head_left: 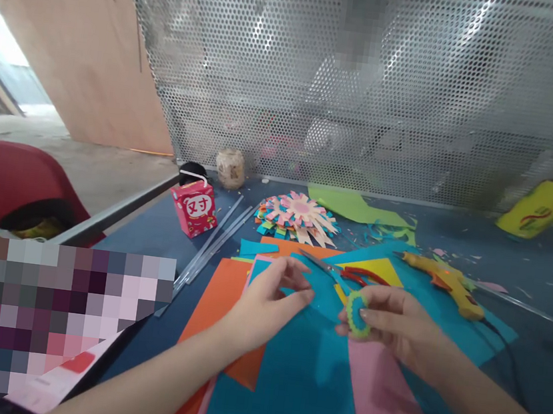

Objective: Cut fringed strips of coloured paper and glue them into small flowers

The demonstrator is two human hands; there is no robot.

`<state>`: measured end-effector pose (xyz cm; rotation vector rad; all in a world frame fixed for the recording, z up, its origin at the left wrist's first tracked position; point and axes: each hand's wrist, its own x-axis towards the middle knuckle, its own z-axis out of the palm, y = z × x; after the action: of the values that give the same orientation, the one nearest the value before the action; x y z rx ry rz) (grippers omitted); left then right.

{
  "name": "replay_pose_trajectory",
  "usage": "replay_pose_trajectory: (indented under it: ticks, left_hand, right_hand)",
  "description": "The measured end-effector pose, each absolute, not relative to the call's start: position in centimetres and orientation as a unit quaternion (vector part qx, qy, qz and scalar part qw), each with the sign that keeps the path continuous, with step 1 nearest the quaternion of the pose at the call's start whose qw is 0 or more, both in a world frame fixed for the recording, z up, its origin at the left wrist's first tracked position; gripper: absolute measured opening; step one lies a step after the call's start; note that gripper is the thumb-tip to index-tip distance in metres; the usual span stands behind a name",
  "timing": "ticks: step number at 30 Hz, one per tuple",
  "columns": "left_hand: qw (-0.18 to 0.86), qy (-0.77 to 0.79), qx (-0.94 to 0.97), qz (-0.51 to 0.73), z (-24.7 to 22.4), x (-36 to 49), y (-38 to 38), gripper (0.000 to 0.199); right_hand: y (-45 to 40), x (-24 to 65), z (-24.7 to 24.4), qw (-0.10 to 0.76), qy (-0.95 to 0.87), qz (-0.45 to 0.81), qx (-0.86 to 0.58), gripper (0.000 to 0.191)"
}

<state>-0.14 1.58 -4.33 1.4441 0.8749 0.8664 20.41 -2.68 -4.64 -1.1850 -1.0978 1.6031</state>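
Note:
My right hand [388, 318] pinches a small round piece [358, 315] with a blue centre and a scalloped green edge. To its left, my left hand [281, 299] hovers over the blue sheet [296, 377], fingers curved and apart with nothing visible between them. Behind the hands lie scissors with red handles [361, 276] on the coloured sheets. A yellow glue gun [448, 284] rests to the right. Layered paper rosettes [298, 215] in pink, blue and orange sit farther back.
A red drink box [194, 207] with a straw stands at the back left, beside clear glue sticks [216, 243]. A jar [231, 168] is behind it. A yellow packet [543, 209] leans near the perforated metal screen [285, 53]. Green paper [357, 207] and scraps lie along the back.

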Motion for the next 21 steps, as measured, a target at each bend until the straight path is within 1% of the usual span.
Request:
replay_pose_trajectory:
  ticks: [2,6,8,10,13,15,16,18,20,21]
  left_hand:
    - [0.557,0.367,0.643,0.376,-4.4,-0.2,1.5,0.027]
    - [0.579,0.308,0.665,0.357,-4.6,0.1,0.9,0.046]
    - [0.581,0.313,0.663,0.354,-4.9,0.4,0.8,0.051]
    - [0.578,0.33,0.652,0.363,-5.1,0.6,0.8,0.05]
    - [0.566,0.335,0.643,0.393,-5.4,0.7,1.0,0.045]
    - [0.526,0.327,0.663,0.421,-5.4,0.6,1.0,0.037]
    - [0.496,0.321,0.681,0.432,-5.3,0.5,0.9,0.034]
    - [0.426,0.302,0.73,0.44,-5.3,0.2,0.7,0.027]
    - [0.365,0.266,0.776,0.441,-5.2,-0.1,0.3,0.02]
    - [0.338,0.244,0.794,0.443,-5.2,-0.3,0.2,0.018]
  right_hand:
    - [-2.8,20.5,-4.4,0.429,-0.456,0.614,-0.48,0.035]
    - [-2.8,19.5,-5.1,0.413,-0.517,0.555,-0.505,0.03]
    - [-2.8,19.0,-5.6,0.417,-0.529,0.534,-0.512,0.029]
    - [-2.9,18.6,-5.7,0.422,-0.545,0.503,-0.521,0.026]
    - [-3.1,18.4,-5.2,0.444,-0.565,0.443,-0.535,0.016]
    - [-3.4,18.4,-4.7,0.465,-0.591,0.381,-0.538,0.008]
    - [-3.6,18.4,-4.6,0.475,-0.619,0.328,-0.533,0.006]
    - [-4.2,18.8,-4.6,0.473,-0.702,0.191,-0.497,0.012]
    - [-4.9,19.4,-4.8,0.431,-0.793,0.065,-0.426,0.029]
    - [-5.3,19.8,-5.0,0.409,-0.824,0.031,-0.39,0.038]
